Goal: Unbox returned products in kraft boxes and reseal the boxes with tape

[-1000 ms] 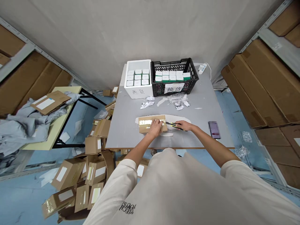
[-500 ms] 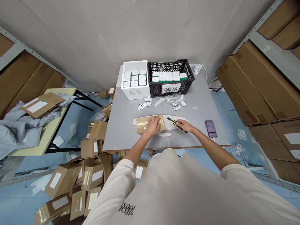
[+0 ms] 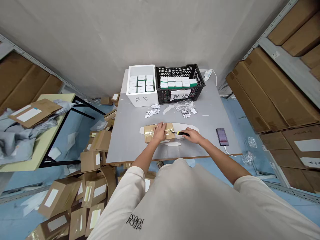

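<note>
Grey table (image 3: 127, 133) — my right hand (image 3: 193, 135) clamped on the cutter (image 3: 183, 133); carton (image 3: 149, 130) just left, long axis sideways, nearer my left hand (image 3: 160, 131), spread atop.

1. Soft, even, fairly bright light fell from above onto your table (image 3: 125, 133) and the grey wall (image 3: 105, 43).
2. Glare showed in small bright patches along the shiny tape (image 3: 169, 127) on your box (image 3: 150, 134).
3. Shadows were faint on the tabletop, deeper between the cartons (image 3: 93, 192) at your left.
4. Wide-angle distortion stretched your sleeves (image 3: 262, 191) and tilted the shelf (image 3: 277, 55) near the edge.
5. Square blocks blurred your phone (image 3: 222, 136); print on the small white boxes (image 3: 141, 83) was too tiny to read.
</note>
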Demonstrator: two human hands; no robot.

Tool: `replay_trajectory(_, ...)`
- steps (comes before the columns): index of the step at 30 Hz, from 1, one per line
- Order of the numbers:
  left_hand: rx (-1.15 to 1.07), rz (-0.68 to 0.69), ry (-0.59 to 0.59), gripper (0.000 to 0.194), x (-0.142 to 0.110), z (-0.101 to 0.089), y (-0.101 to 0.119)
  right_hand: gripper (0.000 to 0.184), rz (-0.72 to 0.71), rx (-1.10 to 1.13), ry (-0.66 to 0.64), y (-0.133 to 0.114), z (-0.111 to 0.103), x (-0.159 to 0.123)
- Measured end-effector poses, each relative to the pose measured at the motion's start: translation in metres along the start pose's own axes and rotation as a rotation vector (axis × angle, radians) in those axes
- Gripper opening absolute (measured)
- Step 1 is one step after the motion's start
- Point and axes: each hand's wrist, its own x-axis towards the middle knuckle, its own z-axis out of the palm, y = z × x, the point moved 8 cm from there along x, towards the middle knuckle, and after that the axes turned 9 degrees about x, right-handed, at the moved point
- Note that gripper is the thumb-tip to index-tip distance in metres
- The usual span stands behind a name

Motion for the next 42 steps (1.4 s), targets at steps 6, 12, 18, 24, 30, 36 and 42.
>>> replay_trajectory(6, 0.035, 0.071, 0.131, 0.052, -0.009, -0.003, 0.006, 0.044, -0.014, -0.031, 0.046, -0.003, 0.003, 0.002)
replay_trajectory(12, -0.028, 0.057, 0.166, 0.053, -0.010, 0.003, 0.005, 0.045, 0.002, -0.021, 0.120, -0.002, 0.013, 0.010)
replay_trajectory(18, -0.057, 0.051, 0.153, 0.053, -0.009, 0.005, 0.003, 0.045, -0.050, -0.076, 0.175, 0.009, 0.016, 0.008)
replay_trajectory(24, -0.082, 0.058, 0.169, 0.053, -0.009, 0.005, 0.002, 0.048, 0.061, 0.024, 0.370, 0.040, -0.014, 0.005)
replay_trajectory(30, -0.069, 0.102, 0.162, 0.057, -0.016, 0.003, 0.000, 0.047, 0.090, 0.165, 0.356, 0.039, -0.014, 0.014)
replay_trajectory(36, -0.006, 0.069, 0.154, 0.079, -0.056, -0.005, -0.039, 0.040, 0.126, 0.387, 0.287, 0.021, 0.020, 0.020)
replay_trajectory(42, -0.022, -0.087, 0.148, 0.089, -0.096, 0.004, -0.086, 0.042, 0.132, 0.473, 0.181, -0.001, 0.049, 0.035)
